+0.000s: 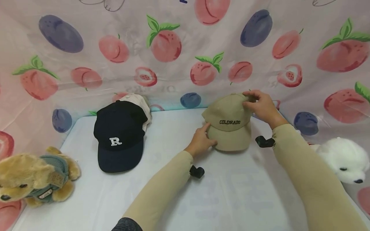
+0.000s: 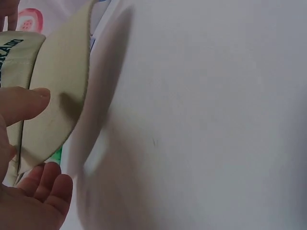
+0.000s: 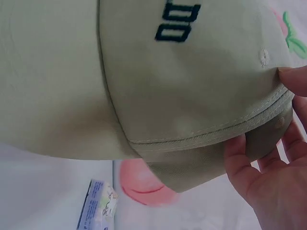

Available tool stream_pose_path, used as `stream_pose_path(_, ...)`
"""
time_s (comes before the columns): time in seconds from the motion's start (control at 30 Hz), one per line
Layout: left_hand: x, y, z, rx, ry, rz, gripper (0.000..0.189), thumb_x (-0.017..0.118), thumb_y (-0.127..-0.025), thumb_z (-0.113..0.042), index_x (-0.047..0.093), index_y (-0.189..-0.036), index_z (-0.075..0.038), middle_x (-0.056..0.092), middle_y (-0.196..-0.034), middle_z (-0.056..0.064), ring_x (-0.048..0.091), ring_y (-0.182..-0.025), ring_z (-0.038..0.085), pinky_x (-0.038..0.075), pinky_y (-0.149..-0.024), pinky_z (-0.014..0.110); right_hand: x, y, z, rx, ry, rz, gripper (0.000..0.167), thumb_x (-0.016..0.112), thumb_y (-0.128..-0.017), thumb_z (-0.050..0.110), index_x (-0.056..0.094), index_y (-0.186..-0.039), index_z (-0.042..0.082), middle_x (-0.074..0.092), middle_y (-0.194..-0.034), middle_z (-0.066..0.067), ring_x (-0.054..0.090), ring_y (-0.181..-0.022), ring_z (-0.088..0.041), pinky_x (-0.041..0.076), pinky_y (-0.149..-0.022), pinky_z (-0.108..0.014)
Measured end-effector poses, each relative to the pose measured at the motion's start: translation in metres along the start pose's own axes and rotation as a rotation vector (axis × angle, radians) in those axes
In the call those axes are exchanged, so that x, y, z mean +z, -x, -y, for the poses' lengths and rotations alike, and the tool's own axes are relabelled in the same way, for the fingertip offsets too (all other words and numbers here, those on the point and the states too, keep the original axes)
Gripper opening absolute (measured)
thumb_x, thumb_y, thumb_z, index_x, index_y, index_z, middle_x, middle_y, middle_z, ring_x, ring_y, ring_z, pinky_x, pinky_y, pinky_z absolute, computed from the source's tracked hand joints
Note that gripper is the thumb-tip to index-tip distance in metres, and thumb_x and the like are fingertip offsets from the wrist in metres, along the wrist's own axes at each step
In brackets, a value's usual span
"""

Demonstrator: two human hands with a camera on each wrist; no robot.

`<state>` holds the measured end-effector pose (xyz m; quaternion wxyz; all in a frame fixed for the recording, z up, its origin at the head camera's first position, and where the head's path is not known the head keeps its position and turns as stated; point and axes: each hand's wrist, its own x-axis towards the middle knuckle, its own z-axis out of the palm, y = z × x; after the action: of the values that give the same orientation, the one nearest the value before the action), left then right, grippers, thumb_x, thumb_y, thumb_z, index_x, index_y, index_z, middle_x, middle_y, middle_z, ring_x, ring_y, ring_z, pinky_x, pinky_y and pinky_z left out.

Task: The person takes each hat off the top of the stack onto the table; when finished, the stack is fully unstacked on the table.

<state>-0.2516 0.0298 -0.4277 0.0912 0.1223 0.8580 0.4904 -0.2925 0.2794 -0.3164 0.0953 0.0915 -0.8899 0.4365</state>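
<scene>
So both hands are on the khaki fabric baseball cap with dark COLORADO lettering, which sits right of centre by the far edge of the white tabletop, brim pointing toward the person. The left hand has its edge pinched where brim meets crown: the left wrist view shows the thumb lying over the brim and the other fingers tucked behind. The right hand is gripping the back of the crown, thumb on the outside and fingertips under the rim (the right wrist view is great for this, you can even see the stitching). Can't honestly tell if the cap is touching the table or held just off it.

Over on the left there's a black baseball cap with a white letter R, overlapping a cream-white fabric cap that pokes out behind it. A golden-brown plush dog in a grey-green vest is at the left edge, and a fluffy white plush animal with a black nose is on the right, partly hidden by the beige right sleeve.
</scene>
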Motion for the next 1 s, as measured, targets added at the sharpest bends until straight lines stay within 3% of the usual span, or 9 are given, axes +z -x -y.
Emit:
stream_pose_path(0.2, 0.004, -0.008, -0.007, -0.025, -0.009, 0.003, 0.083, 0.076, -0.086, -0.014, 0.032, -0.157, -0.012, 0.040, -0.149, 0.021, 0.038, -0.138, 0.030, 0.031, -0.114, 0.039, -0.002, -0.008, -0.006, 0.053, -0.026, 0.020, 0.043, 0.066, -0.094, 0.007, 0.057, -0.134, -0.004, 0.052, -0.140, -0.025, 0.041, -0.134, -0.032, 0.034, -0.110, -0.046)
stream_pose_path(0.47, 0.008, -0.019, -0.009, -0.061, -0.011, -0.023, 0.083, 0.076, -0.087, -0.017, 0.032, -0.158, -0.012, 0.038, -0.150, 0.023, 0.036, -0.140, 0.032, 0.030, -0.114, 0.038, -0.004, -0.020, -0.016, 0.121, -0.022, 0.046, 0.043, 0.062, -0.095, 0.009, 0.055, -0.136, -0.002, 0.050, -0.140, -0.022, 0.041, -0.132, -0.033, 0.038, -0.105, -0.048)
stream_pose_path(0.67, 0.014, -0.025, -0.009, -0.087, -0.004, -0.017, 0.084, 0.076, -0.086, -0.016, 0.033, -0.157, -0.012, 0.038, -0.151, 0.022, 0.035, -0.141, 0.030, 0.029, -0.115, 0.037, -0.002, -0.027, -0.021, 0.140, -0.020, 0.048, 0.043, 0.061, -0.095, 0.009, 0.055, -0.137, -0.002, 0.050, -0.141, -0.023, 0.039, -0.134, -0.035, 0.035, -0.109, -0.049)
stream_pose_path(1.0, 0.021, -0.031, -0.010, -0.084, 0.029, -0.009, 0.084, 0.076, -0.086, -0.015, 0.032, -0.157, -0.009, 0.037, -0.154, 0.021, 0.033, -0.144, 0.030, 0.026, -0.116, 0.036, 0.001, -0.035, -0.031, 0.149, -0.041, 0.037, 0.044, 0.062, -0.096, 0.012, 0.055, -0.136, -0.004, 0.052, -0.139, -0.023, 0.043, -0.132, -0.032, 0.038, -0.104, -0.040)
